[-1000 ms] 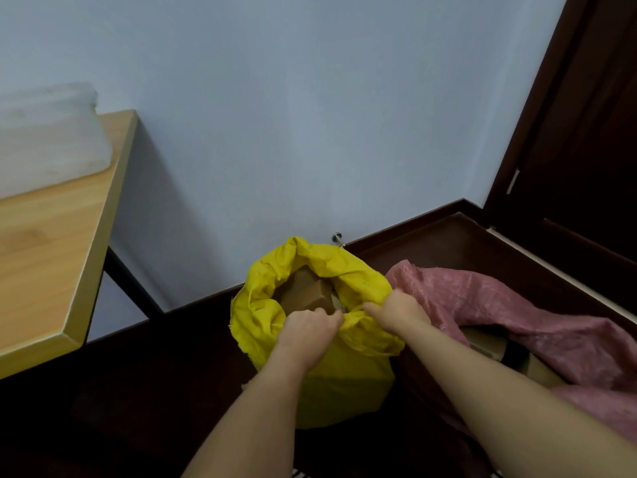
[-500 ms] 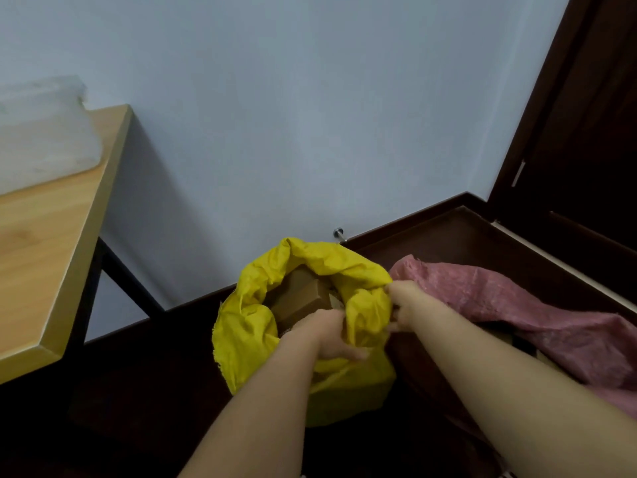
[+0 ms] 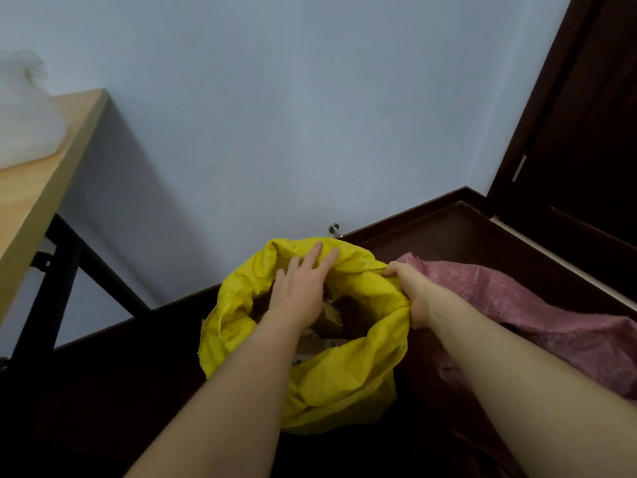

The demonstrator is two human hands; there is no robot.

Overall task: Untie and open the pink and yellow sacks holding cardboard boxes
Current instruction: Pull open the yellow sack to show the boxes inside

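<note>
**A:** Head view, the only one we have. Where does the yellow sack [image 3: 331, 381] sit relative to the hands?

**B:** It stands on the dark floor [image 3: 103, 408] against the wall, directly ahead of the person, mouth upward. Both arms reach forward over it. The left hand [image 3: 300, 294] lies across the mouth, fingers spread flat on the far rim; its grip is loose, pressing the fabric and not pinching it. The right hand [image 3: 410, 298] is a closed fist clamped on the sack's right rim.

**A:** So the mouth is stretched between them?

**B:** Roughly, from far-left to near-right. Inside the opening you can see cardboard boxes [image 3: 331, 319], so I judge the yellow one already untied and largely open.

**A:** And the pink sack [image 3: 517, 315]?

**B:** It lies slumped on the floor to the right, touching the yellow sack and just past the right fist, its long axis running away to the right. Whether its mouth is open I cannot tell here.

**A:** Which hand is nearer to it?

**B:** The right one, clearly; any shift to the pink sack would probably start there, going rightward.
</note>
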